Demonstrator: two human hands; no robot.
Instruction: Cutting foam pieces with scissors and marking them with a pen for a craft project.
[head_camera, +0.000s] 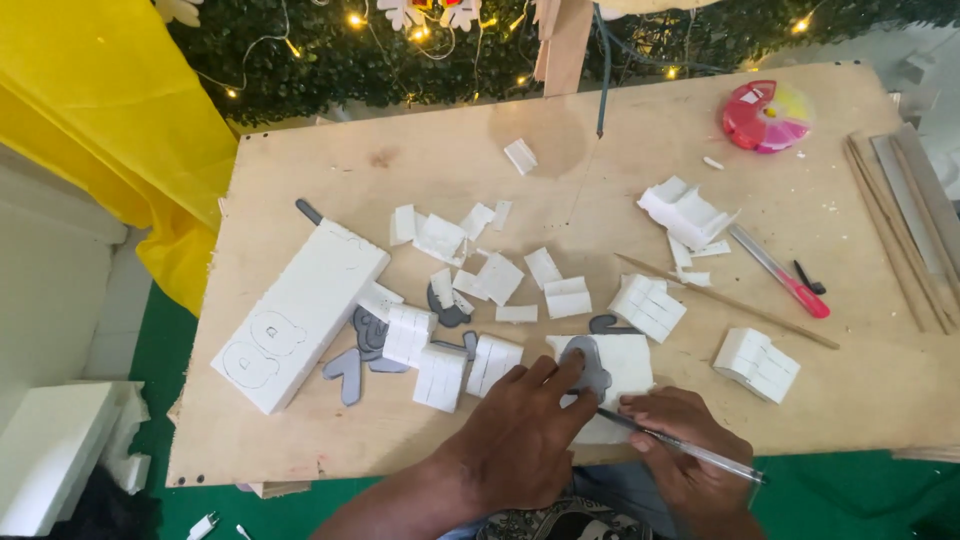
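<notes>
Our left hand (520, 430) pins a grey template (588, 368) on a foam block (625, 365); our right hand (680, 440) apparently traces with a pen (680, 447).

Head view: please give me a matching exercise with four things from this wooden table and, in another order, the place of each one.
Things:
1. grey flat template shape
2. clear thin pen
3. long white foam block with drawn outlines
4. round red and pink plastic case

Places:
A. far right corner of the plywood table
B. in the right hand
C. left part of the table
D. under the left hand fingers, on a white foam piece

Pairs: 1-D, 2-B, 3-C, 4-A
</notes>
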